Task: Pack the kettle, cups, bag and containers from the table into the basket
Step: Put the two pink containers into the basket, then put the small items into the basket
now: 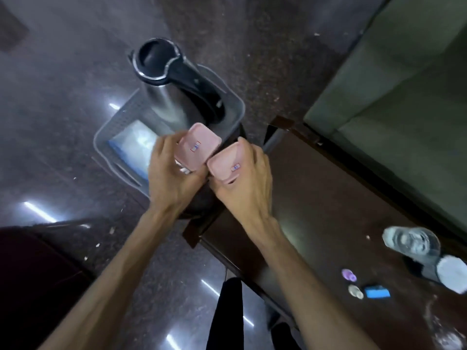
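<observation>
Pink lids: two pink-lidded containers up in the air, one per hand, side by side and nearly touching at their near corners.
Left hand: the left hand (171, 173) is curled snugly around the left container (195, 149), fingers wrapped on its clear body, the lid tilted up toward the camera, a small label on top.
Right hand: the right hand (246, 178) is clamped the same way around the right container (225, 165), thumb up along the far edge of the lid, fingers folded over the side.
Where they hang: the left container sits over the near corner of the basket; the right one is over the gap between basket and table edge.
Basket: a grey basket (111, 127) with perforated walls, down on the dark speckled floor beside the table end.
Kettle: the steel kettle (166, 84) with its black lid and handle stands upright in the far half of the basket.
Bag: a clear, shiny bag (134, 145) with a blue edge lies flat in the near half, partly hidden behind the left hand.
Table: dark brown table (328, 198), glossy top, running off to the right.
On the table: a clear glass cup (412, 243) near the right edge, a white thing just beside it, and a few small bits near them, purple, pale and blue; too blurred to name.
</observation>
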